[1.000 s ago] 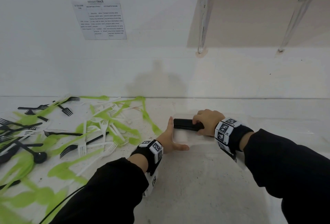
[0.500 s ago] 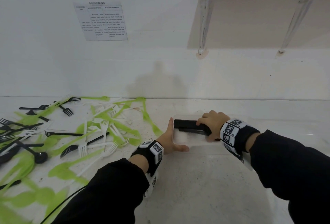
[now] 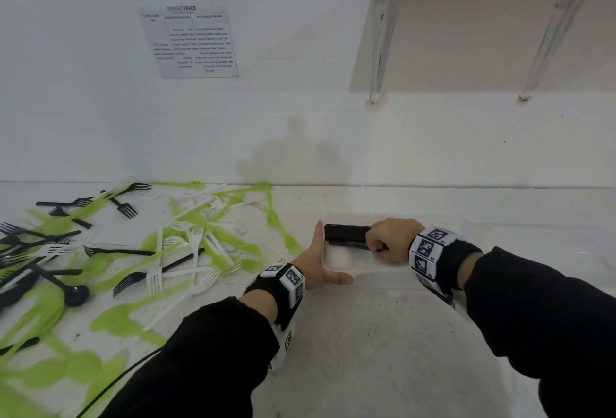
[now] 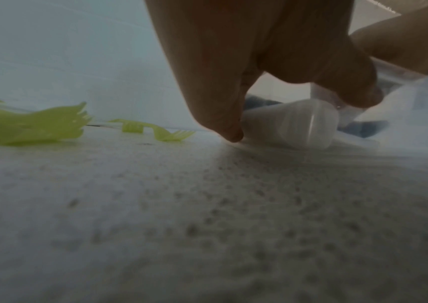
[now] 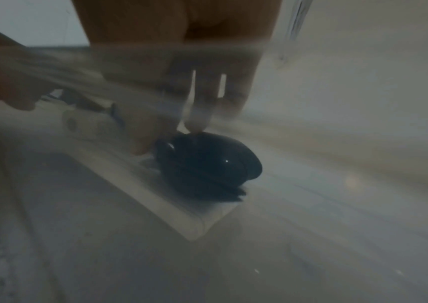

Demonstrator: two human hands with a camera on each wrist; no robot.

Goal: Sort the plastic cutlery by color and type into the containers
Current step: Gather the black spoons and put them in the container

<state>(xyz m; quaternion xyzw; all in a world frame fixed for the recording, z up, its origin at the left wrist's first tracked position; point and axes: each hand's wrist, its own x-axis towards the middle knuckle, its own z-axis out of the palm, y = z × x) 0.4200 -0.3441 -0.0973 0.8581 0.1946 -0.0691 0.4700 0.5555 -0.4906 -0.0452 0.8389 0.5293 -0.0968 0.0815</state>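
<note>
We see the counter [image 3: 366, 351] run back to a white wall, with bare speckled surface in front of both arms and to the right of the heap of cutlery. A clear plastic container [image 3: 336, 259] sits on the counter near the middle, between our 2 hands; its walls are nearly invisible from the head view, and the left wrist view shows a rounded translucent corner [image 4: 308, 125] resting on the surface.

Our left hand [image 3: 318, 266] is open, fingers straight and together, pointing toward the wall and lying flat along the container's left side, the thumb stretched out to the right along its near edge. In the left wrist view a fingertip [image 4: 229, 131] touches the counter just beside that corner.

Our right hand [image 3: 391, 239] is curled tight around a bundle of black spoons [image 3: 346, 234], gripping them at the container's far right part. The handles stick out to the left of the fist, toward the left hand's fingertips, inside the container. The right wrist view, blurred through the plastic, shows the stacked black bowls [image 5: 207, 162] low in the container, close to its floor, right under the fingers [image 5: 199, 98].

The loose cutlery [image 3: 133, 251] lies well to the left: green, white and black forks and spoons tangled together, the nearest green piece [image 3: 283, 234] just beside the left hand.
</note>
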